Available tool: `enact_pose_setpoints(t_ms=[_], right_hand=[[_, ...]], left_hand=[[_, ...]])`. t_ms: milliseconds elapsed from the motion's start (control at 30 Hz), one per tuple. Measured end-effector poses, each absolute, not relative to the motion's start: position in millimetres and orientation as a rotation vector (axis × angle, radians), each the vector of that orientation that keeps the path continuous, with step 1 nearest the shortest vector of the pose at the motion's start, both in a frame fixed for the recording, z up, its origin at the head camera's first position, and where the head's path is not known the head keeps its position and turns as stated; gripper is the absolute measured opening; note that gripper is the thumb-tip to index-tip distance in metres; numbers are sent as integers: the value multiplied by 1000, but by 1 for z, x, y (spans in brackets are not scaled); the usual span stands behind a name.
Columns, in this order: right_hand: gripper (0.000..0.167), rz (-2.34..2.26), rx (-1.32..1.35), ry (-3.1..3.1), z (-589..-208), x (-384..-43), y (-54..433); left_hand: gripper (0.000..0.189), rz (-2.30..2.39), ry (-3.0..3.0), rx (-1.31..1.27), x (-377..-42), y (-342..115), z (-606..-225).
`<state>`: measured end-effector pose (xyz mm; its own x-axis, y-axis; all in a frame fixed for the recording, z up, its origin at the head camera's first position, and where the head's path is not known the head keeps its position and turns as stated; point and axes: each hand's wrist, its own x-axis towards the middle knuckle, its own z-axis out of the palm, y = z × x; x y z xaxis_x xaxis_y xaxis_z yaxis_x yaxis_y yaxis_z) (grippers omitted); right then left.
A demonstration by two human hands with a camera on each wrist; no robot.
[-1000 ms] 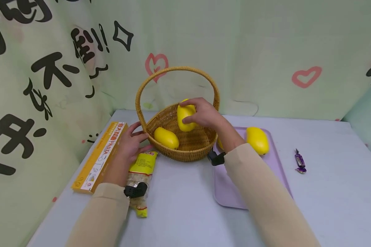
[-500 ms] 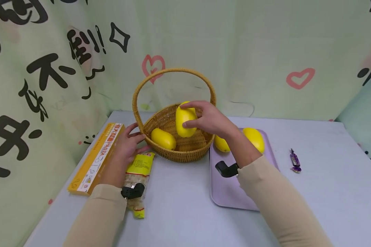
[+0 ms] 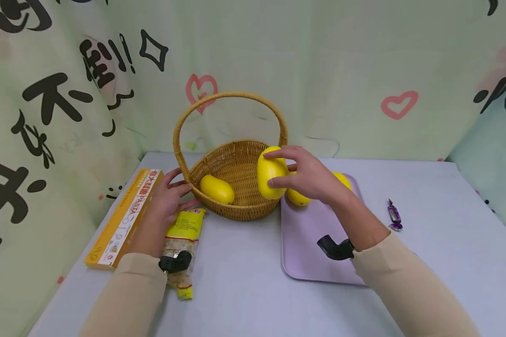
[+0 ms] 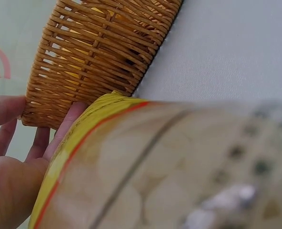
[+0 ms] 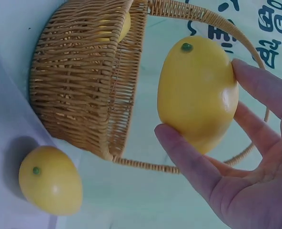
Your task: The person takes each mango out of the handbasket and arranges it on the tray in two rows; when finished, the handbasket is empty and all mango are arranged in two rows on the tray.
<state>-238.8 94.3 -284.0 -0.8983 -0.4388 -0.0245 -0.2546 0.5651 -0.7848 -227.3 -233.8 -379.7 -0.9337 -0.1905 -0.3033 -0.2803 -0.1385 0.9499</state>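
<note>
My right hand point(image 3: 309, 175) pinches a yellow mango point(image 3: 272, 173) between thumb and fingers, at the right rim of the wicker basket point(image 3: 246, 213). In the right wrist view, this mango point(image 5: 198, 95) shows its green stem spot. Another mango point(image 3: 217, 189) lies in the basket, on its left side. My left hand point(image 3: 168, 199) touches the basket's left side near the foot of the handle, its fingers spread. In the left wrist view, the fingers point(image 4: 5, 112) reach the basket's wall point(image 4: 93, 62), partly hidden behind a bag.
A purple tray point(image 3: 303, 252) right of the basket bears a mango point(image 3: 298, 198) and another yellow one point(image 3: 343, 179), mostly behind the right arm. A wrapped candy point(image 3: 394, 215) lies farther right. At left are a pasta box point(image 3: 126, 217) and a yellow-ended clear bag point(image 3: 185, 229).
My right hand has carried its mango from over the basket's middle toward the right rim and nearer to me. The left hand stays at the basket's side. The head view has shifted slightly.
</note>
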Motion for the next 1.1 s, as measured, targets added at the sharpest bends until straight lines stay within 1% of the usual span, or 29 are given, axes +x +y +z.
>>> enact_pose_setpoints(t_ms=[167, 633, 900, 1100], right_hand=[[58, -1178, -557, 2642, -283, -227, 109], [54, -1018, -562, 2762, -294, -191, 135], [56, -977, -495, 2729, -309, -178, 145], [55, -968, -482, 2672, -329, -170, 148]], left_hand=[[67, 2244, 2022, -562, -227, -233, -378], [67, 2257, 2023, -548, -225, -233, -378], [68, 2252, 2016, -551, -224, -232, -380], [67, 2255, 2032, -541, -225, -232, -378]])
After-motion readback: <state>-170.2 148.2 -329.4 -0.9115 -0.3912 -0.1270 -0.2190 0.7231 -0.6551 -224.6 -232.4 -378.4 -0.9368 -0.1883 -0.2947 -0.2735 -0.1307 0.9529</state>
